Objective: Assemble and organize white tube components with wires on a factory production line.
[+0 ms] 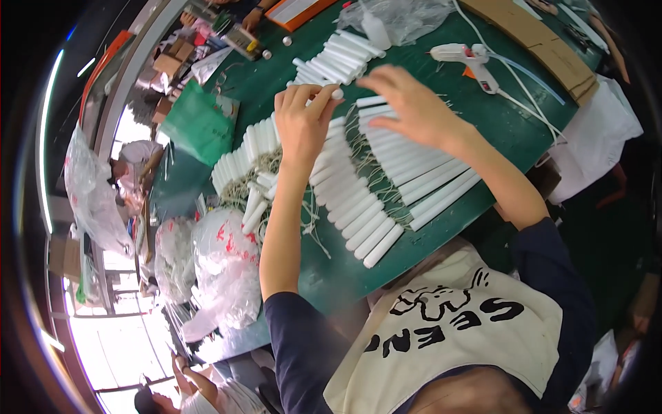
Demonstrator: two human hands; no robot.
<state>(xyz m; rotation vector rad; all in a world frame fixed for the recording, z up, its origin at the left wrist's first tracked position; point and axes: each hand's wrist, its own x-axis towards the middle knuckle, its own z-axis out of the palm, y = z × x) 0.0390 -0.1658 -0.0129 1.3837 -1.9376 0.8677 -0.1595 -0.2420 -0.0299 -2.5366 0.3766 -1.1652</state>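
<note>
My left hand [301, 124] is closed around a white tube or stick; only its rounded end [337, 94] shows past the fingertips. To the right, my right hand [417, 110] has its fingers apart and appears to hold nothing. It hovers over a row of slim white tubes [420, 165] lying side by side, with thin pale cords at their ends. Below and between my arms lies another such row of white tubes [348, 196]. More corded tubes [248, 148] fan out left of my left wrist. A loose stack of white sticks [338, 55] lies beyond my hands.
A white hot glue gun [462, 58] with a trailing cable lies at the far right near a cardboard strip [531, 41]. Left are a green bag [200, 121] and filled clear plastic bags [227, 252]. A white bottle [375, 29] stands far back. Other people sit around the green table [324, 276].
</note>
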